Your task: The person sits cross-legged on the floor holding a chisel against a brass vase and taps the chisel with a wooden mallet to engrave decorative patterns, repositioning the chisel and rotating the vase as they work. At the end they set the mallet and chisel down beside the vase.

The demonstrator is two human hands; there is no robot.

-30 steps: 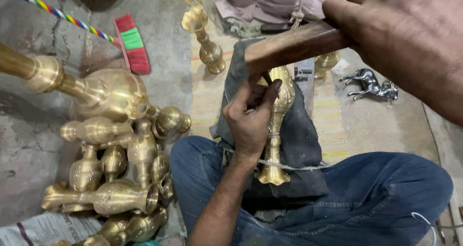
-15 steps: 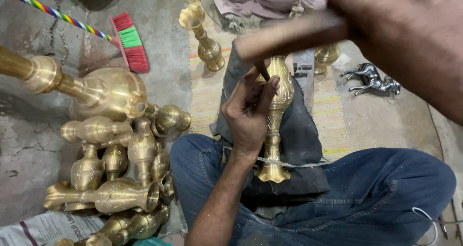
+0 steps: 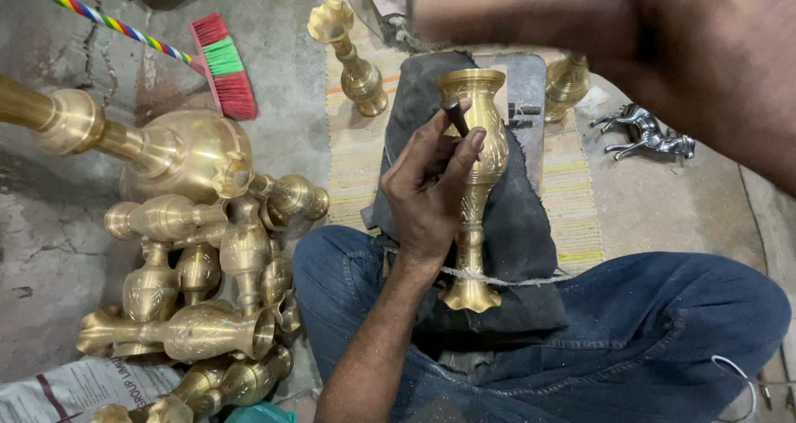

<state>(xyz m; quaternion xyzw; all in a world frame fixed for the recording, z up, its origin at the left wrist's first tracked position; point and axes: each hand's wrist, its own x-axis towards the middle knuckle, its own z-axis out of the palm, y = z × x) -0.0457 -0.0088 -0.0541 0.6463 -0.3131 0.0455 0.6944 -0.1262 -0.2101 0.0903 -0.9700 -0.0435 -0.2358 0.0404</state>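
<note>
Brass vase (image 3: 483, 141) on dark pad (image 3: 531, 224), engraving step: left hand (image 3: 427, 187) pinches chisel (image 3: 455, 114) on it; right hand (image 3: 663, 50), blurred, grips hammer (image 3: 506, 12) above. Next calls for a square strike.

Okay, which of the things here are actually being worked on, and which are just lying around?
In use:
left hand pinching a dark punch
brass vase lying on dark padding
right hand, raised and blurred, gripping something I cannot make out

Lying about:
pile of brass vases
brush
silver horse figurine
standing brass vase
</note>
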